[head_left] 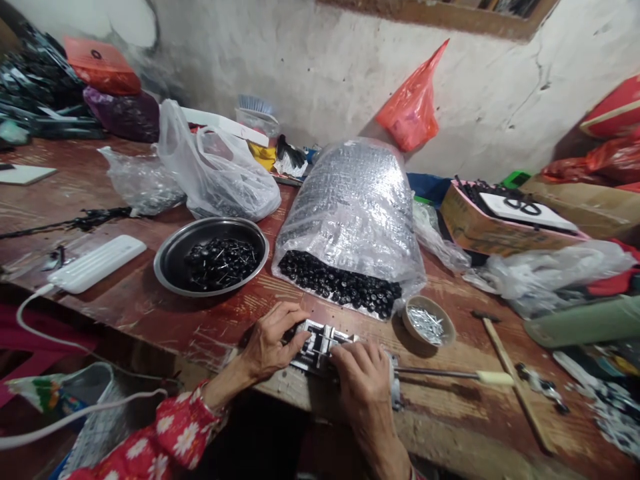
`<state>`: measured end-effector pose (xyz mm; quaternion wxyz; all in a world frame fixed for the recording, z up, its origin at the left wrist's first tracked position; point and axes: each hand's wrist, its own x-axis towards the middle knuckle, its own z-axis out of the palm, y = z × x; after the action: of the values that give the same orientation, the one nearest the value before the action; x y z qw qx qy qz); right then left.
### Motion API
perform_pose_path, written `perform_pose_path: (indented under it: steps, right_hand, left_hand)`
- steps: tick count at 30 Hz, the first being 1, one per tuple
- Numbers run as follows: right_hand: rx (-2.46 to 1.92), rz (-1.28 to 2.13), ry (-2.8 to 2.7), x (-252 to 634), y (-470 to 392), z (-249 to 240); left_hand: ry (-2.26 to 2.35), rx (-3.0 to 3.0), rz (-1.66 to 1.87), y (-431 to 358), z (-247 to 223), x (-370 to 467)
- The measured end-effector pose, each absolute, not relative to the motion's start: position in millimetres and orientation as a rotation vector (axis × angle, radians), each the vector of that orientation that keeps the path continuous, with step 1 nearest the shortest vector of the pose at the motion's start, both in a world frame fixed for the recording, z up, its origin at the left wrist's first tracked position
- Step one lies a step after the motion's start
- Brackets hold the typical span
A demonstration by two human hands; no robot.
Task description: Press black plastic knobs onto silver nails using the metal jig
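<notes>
A small metal clamp-like fixture (pixel 316 341) lies at the table's front edge, with bright bars across a black block. At its left end is my left hand (pixel 270 343), thumb and forefinger bent toward each other; whatever is between them is too small to tell. My right hand (pixel 364 377) curls over the fixture's right part, its fingertips pressed together and hiding what they grip. From the right side a metal rod with a pale handle (pixel 495 379) sticks out. Behind the hands, black round caps (pixel 340 283) spill at the mouth of a silvery bubble-wrap bag (pixel 355 207).
A steel bowl (pixel 167 267) holds black caps with pins. Right of the bag stands a small bowl (pixel 409 327) of metal nails (pixel 427 325). A hammer (pixel 515 380) lies at the right. At left are a white power strip (pixel 100 263) and plastic bags (pixel 215 173).
</notes>
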<state>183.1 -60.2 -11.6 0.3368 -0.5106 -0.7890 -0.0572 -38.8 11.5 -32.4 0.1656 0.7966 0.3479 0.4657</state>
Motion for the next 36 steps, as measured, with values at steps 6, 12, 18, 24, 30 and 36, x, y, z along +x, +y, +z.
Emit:
perform_pose_path:
  steps: [6, 12, 18, 24, 30, 36]
  right_hand:
    - [-1.311, -0.152, -1.889, 222, -71, -10]
    - [-1.412, -0.099, -1.895, 226, -107, -17]
    - [-1.414, -0.051, -1.899, 206, -135, -42]
    - [-1.57, -0.253, -1.727, 261, -138, -20]
    - [-1.597, -0.277, -1.788, 279, -148, -23]
    - [-1.868, -0.606, -1.607, 360, -133, -20]
  left_hand:
    - [0.95, 2.407, 1.331, 9, -29, -40]
    - [0.902, 2.42, 1.36, 8, -27, -40]
    - [0.931, 2.443, 1.322, 8, -24, -40]
    - [0.903, 2.534, 1.334, 5, -26, -41]
    - [0.944, 2.579, 1.26, 3, -26, -41]
    - [0.985, 2.64, 1.13, 6, -25, -43]
